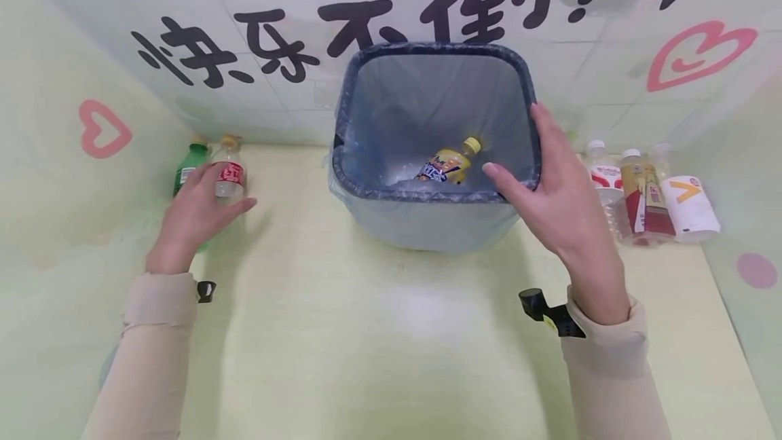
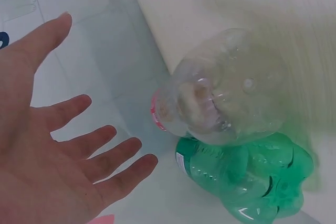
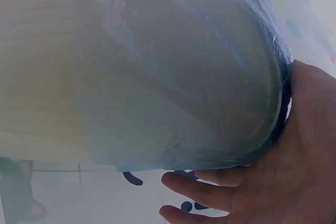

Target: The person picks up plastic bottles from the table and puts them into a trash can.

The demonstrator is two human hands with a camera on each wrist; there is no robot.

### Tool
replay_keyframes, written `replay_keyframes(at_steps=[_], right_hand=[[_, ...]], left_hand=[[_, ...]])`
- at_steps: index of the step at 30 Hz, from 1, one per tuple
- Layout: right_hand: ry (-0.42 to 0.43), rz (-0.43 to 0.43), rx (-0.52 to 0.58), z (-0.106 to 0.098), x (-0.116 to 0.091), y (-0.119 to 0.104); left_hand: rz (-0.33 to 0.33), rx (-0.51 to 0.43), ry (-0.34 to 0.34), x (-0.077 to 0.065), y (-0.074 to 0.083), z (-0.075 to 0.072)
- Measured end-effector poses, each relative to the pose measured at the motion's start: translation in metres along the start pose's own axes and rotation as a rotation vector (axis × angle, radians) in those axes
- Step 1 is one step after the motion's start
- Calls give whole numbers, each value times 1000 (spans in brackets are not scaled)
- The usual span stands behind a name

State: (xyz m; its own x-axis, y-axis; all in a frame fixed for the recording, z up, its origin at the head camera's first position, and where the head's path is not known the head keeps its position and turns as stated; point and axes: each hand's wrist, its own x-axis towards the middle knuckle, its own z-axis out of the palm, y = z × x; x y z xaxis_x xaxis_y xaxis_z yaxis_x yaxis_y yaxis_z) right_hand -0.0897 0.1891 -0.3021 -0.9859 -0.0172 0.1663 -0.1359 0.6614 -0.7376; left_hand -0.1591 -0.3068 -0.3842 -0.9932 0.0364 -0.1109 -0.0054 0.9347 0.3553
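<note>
The left arm (image 1: 140, 372) and right arm (image 1: 613, 386), in beige cloth sleeves (image 1: 159, 301) with folded ends, reach forward, the bare left hand (image 1: 198, 209) with fingers (image 2: 126, 179) spread and thumb (image 2: 50, 32) out wide, while the bare right hand (image 1: 565, 202) grips between thumb and fingers.

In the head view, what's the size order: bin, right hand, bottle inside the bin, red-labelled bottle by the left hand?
1. Bin
2. Right hand
Unsure: bottle inside, red-labelled bottle; both partly hidden
</note>
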Motion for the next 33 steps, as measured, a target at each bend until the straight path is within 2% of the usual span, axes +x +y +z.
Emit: replay_keyframes(at_steps=[12,26,33], right_hand=[[10,8,2,-1,0,0],[-27,38,27,-3,1,1],[-18,9,60,-1,2,1]], left_hand=[[-30,3,-30,9,-8,5],[-59,-25,-67,19,-15,17],[-69,-43,-100,22,-23,26]])
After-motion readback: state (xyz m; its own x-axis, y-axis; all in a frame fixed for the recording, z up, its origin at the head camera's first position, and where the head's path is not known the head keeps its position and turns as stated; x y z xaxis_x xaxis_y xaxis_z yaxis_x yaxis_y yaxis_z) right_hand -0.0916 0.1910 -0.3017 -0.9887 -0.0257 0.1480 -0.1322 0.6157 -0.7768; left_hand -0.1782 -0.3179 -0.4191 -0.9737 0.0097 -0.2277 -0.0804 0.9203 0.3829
